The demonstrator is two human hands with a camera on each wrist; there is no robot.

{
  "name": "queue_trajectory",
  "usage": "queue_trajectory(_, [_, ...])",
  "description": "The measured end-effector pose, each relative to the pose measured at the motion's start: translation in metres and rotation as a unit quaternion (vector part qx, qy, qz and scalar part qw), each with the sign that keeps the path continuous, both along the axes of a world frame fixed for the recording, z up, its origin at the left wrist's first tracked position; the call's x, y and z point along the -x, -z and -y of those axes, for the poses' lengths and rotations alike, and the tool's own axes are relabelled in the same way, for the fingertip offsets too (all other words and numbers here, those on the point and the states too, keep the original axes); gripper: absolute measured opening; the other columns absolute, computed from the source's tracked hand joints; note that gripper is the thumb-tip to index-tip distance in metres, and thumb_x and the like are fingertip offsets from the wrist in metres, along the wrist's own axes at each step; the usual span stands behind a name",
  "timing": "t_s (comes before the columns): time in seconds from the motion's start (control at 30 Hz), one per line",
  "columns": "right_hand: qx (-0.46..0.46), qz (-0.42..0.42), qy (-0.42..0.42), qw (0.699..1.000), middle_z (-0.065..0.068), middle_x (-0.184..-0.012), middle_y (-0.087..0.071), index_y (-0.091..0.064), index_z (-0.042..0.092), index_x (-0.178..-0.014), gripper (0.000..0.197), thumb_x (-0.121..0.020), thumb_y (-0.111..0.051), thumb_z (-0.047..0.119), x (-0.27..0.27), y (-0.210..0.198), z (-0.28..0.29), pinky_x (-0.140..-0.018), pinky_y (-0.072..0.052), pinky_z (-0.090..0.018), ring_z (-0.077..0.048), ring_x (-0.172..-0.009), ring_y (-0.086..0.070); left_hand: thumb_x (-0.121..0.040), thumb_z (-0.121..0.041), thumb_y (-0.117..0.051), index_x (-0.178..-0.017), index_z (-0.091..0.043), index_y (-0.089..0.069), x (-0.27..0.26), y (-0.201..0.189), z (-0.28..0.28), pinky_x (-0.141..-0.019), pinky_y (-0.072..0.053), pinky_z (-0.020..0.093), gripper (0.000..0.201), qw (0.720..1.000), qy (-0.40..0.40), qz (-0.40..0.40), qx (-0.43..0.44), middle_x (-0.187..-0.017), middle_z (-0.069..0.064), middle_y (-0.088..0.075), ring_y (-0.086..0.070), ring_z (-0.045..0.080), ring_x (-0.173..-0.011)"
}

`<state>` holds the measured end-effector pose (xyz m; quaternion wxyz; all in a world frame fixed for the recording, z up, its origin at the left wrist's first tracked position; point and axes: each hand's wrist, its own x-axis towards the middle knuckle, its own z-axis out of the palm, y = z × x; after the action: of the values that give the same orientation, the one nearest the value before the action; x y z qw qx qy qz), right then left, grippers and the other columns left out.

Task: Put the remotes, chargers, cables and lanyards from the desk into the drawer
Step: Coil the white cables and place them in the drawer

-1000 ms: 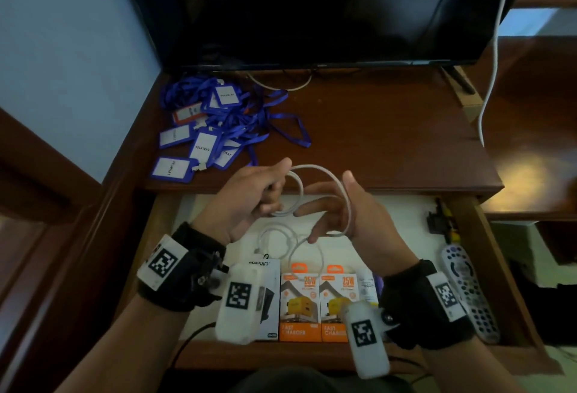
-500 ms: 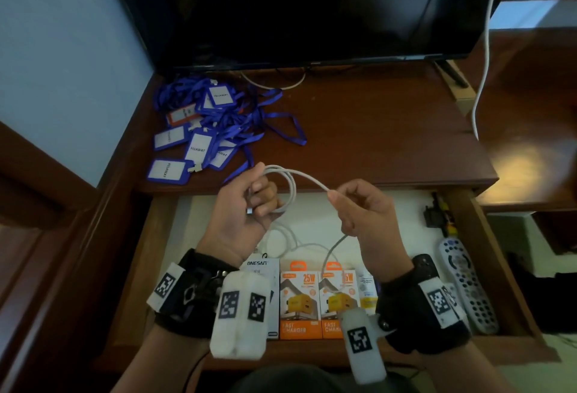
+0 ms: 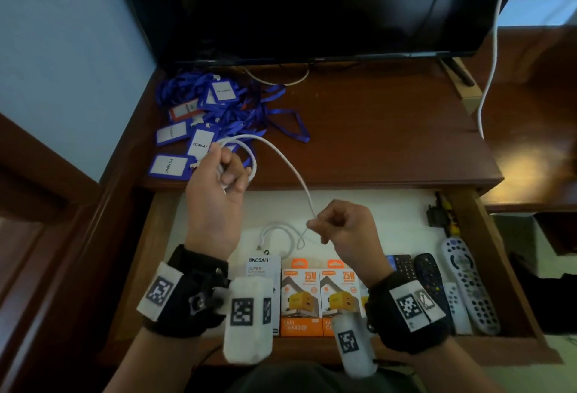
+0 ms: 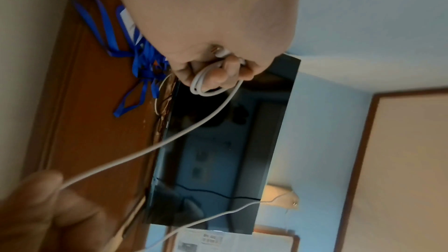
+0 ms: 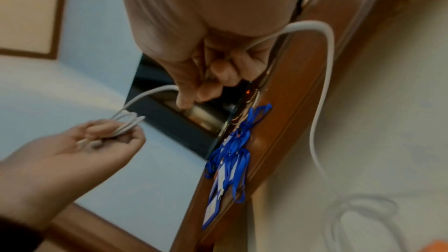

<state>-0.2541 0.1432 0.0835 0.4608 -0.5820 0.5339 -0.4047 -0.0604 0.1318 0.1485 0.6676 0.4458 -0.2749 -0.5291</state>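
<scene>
**Above the Open Drawer: Coiling the White Cable**

Above the drawer (image 3: pixel 487 255), the left hand (image 3: pixel 215 202) grips several finished loops of the white cable (image 3: pixel 290 167), fingers curled round them. The right hand (image 3: pixel 346 230), nearer and to the right, pinches the free run between thumb and fingertip. The remaining slack trails onto the drawer floor below. Judged step: winding the cable. Next move calls for feeding slack leftward into another loop, then lowering the coil in. Lanyards (image 3: pixel 218 111) lie on the far-left desk (image 3: pixel 390 142).
</scene>
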Motion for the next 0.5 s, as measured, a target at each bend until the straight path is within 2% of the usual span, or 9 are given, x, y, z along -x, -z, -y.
queue_trajectory(0.07, [0.006,-0.075,-0.055,0.996,-0.004,-0.057,-0.062,-0.069,0.006,-0.070,0.014,-0.080,-0.076,0.013,-0.002,-0.003,-0.001,-0.053,-0.045,-0.031,-0.014,-0.049,-0.052,-0.104,-0.016,-0.032,-0.071,-0.017,-0.038,0.002,0.004,0.003,-0.065,-0.043,0.014,0.033,0.990,-0.021,0.141,0.011,-0.060,-0.003,-0.027,-0.032,0.006,-0.053])
queue_trajectory(0.1, [0.011,-0.109,-0.076,0.991,-0.003,-0.059,-0.064,-0.070,0.009,-0.072,0.012,-0.080,-0.076,0.016,-0.003,-0.005,-0.002,-0.054,-0.046,-0.033,-0.016,-0.050,-0.053,-0.103,-0.012,-0.033,-0.068,-0.018,-0.037,0.004,0.005,0.004,-0.059,-0.039,0.012,0.036,0.980,-0.027,0.196,0.020,-0.059,-0.003,-0.029,-0.034,0.004,-0.052])
queue_trajectory(0.13, [0.018,-0.135,-0.096,0.986,-0.002,-0.061,-0.065,-0.073,0.011,-0.074,0.010,-0.082,-0.075,0.017,-0.004,-0.005,-0.003,-0.055,-0.047,-0.033,-0.016,-0.052,-0.054,-0.103,-0.011,-0.033,-0.066,-0.019,-0.036,0.005,0.007,0.005,-0.056,-0.036,0.012,0.038,0.972,-0.025,0.231,0.018,-0.058,-0.003,-0.030,-0.035,0.004,-0.051])
queue_trajectory(0.2, [0.034,-0.156,-0.137,0.978,0.003,-0.065,-0.067,-0.075,0.012,-0.080,0.008,-0.084,-0.072,0.018,-0.004,-0.009,-0.004,-0.056,-0.048,-0.029,-0.011,-0.055,-0.057,-0.105,-0.021,-0.031,-0.066,-0.019,-0.036,0.010,0.009,0.006,-0.057,-0.036,0.017,0.039,0.974,0.008,0.227,-0.014,-0.056,-0.005,-0.032,-0.035,0.010,-0.054])
queue_trajectory(0.27, [0.048,-0.143,-0.176,0.973,0.011,-0.067,-0.064,-0.075,0.008,-0.082,0.009,-0.086,-0.070,0.015,-0.004,-0.016,-0.005,-0.059,-0.045,-0.020,-0.007,-0.060,-0.059,-0.105,-0.027,-0.030,-0.070,-0.018,-0.041,0.015,0.014,0.006,-0.059,-0.039,0.016,0.038,0.970,0.047,0.236,-0.036,-0.059,-0.004,-0.035,-0.038,0.010,-0.057])
queue_trajectory(0.33, [0.056,-0.108,-0.198,0.973,0.011,-0.069,-0.064,-0.073,0.007,-0.079,0.010,-0.087,-0.067,0.010,-0.003,-0.023,-0.003,-0.061,-0.046,-0.019,-0.008,-0.066,-0.061,-0.105,-0.026,-0.031,-0.075,-0.016,-0.046,0.021,0.020,0.004,-0.063,-0.042,0.014,0.034,0.963,0.078,0.256,-0.036,-0.061,-0.002,-0.041,-0.044,0.008,-0.058])
queue_trajectory(0.4, [0.063,-0.063,-0.189,0.978,0.010,-0.067,-0.063,-0.069,0.012,-0.073,0.016,-0.087,-0.065,0.005,0.000,-0.028,-0.001,-0.059,-0.044,-0.017,-0.008,-0.062,-0.059,-0.104,-0.025,-0.035,-0.077,-0.015,-0.051,0.027,0.025,0.002,-0.070,-0.043,0.013,0.032,0.949,0.108,0.295,-0.030,-0.065,0.000,-0.051,-0.051,0.009,-0.065])
queue_trajectory(0.5, [0.073,0.003,-0.151,0.986,0.006,-0.059,-0.057,-0.063,0.015,-0.068,0.020,-0.087,-0.059,0.010,0.004,-0.035,0.000,-0.056,-0.035,-0.014,-0.002,-0.054,-0.046,-0.102,-0.024,-0.039,-0.081,-0.010,-0.056,0.034,0.029,-0.001,-0.070,-0.041,0.005,0.031,0.928,0.166,0.332,-0.028,-0.074,0.004,-0.061,-0.057,0.005,-0.073])
